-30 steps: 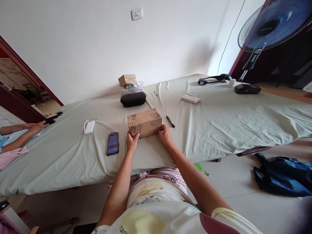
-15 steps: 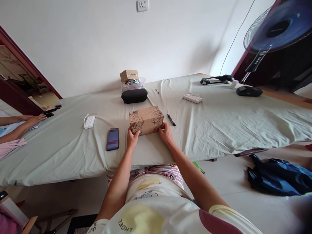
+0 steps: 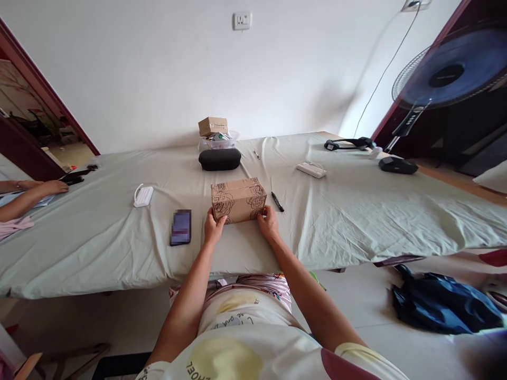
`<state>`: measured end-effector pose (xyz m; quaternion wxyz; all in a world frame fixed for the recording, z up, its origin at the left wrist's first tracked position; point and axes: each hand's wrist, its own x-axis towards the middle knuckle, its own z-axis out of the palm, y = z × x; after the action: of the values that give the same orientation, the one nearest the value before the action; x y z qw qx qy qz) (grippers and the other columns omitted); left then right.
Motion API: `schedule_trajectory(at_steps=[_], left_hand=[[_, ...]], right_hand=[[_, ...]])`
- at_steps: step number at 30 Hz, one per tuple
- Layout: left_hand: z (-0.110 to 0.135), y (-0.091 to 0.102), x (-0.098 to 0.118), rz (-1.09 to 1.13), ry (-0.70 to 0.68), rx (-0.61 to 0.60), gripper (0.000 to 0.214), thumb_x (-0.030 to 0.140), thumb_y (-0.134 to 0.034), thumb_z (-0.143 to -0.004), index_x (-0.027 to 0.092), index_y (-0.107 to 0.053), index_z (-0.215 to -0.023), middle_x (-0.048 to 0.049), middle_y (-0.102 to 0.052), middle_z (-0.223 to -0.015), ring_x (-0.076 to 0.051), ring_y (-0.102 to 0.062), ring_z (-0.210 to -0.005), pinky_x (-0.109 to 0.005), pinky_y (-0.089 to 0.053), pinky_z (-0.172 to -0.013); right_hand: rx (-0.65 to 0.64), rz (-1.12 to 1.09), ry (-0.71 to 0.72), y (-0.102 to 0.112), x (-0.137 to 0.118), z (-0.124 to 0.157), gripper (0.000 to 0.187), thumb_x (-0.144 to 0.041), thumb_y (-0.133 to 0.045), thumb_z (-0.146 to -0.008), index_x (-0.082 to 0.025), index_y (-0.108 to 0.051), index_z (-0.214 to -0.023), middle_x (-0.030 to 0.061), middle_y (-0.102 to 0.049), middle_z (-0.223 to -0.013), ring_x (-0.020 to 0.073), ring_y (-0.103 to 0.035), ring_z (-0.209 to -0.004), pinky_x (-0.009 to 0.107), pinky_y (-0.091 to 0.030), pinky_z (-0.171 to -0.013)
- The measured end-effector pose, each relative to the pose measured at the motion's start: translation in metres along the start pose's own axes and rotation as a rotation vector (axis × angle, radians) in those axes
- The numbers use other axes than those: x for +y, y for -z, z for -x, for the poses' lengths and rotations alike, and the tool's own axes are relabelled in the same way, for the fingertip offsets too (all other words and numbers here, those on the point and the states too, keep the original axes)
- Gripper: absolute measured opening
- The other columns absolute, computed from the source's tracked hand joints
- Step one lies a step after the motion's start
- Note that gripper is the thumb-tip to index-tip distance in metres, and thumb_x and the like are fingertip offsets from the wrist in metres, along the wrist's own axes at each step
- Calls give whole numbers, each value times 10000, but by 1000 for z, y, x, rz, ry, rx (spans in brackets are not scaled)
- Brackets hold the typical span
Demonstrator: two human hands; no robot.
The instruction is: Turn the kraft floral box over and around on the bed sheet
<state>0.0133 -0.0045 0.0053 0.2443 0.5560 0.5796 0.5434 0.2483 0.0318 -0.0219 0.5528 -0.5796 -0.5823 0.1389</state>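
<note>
Left grip [image 3: 214, 227], right grip [image 3: 268, 222] closed on box [image 3: 240, 203] ends; cloth [image 3: 240, 247] stretches to near edge [image 3: 242, 272].

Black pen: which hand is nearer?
Right. The right hand, at the cardboard box's right end, is close to the black pen; the left hand is at the box's left end, farther off.

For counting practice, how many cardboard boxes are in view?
2: the scribbled box between the left hand and right hand, and the plain box behind the black case. Others may be hidden.
</note>
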Motion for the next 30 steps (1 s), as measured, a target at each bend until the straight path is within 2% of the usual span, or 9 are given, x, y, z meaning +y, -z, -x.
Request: schedule_trajectory(at_steps=[12, 25, 30], left_hand=[[-1, 3, -1, 16, 4, -4, 574, 328, -732, -827, 203, -527, -1349, -128, -689, -1309, -278, -660, -1210, -389, -519, -1019], [-3, 5, -2, -14, 10, 0, 573, 314, -739, -815, 186, -529, -1333, -135, -703, -1270, -288, -674, -1173, -391, -532, -1001], [-3, 6, -2, 13, -12, -10, 540, 320, -730, -822, 197, -541, -1312, -123, -705, -1256, -280, -672, -1169, -393, -528, -1009]], right_hand=[[-28, -20, -21, -1, 1, 1, 357, -289, -500, -742, -220, -567, -1085, 99, -674, -996, 265, -625, -931, 457, -520, -887], [-1, -10, -11, -4, 0, 2, 337, -256, -482, -712, -222, -555, -1039, 106, -678, -972, 269, -624, -903, 462, -535, -855], [-36, 8, -14, 0, -1, 1, 348, -225, -468, -691, -229, -548, -1030, 93, -676, -947, 267, -621, -901, 455, -532, -867]])
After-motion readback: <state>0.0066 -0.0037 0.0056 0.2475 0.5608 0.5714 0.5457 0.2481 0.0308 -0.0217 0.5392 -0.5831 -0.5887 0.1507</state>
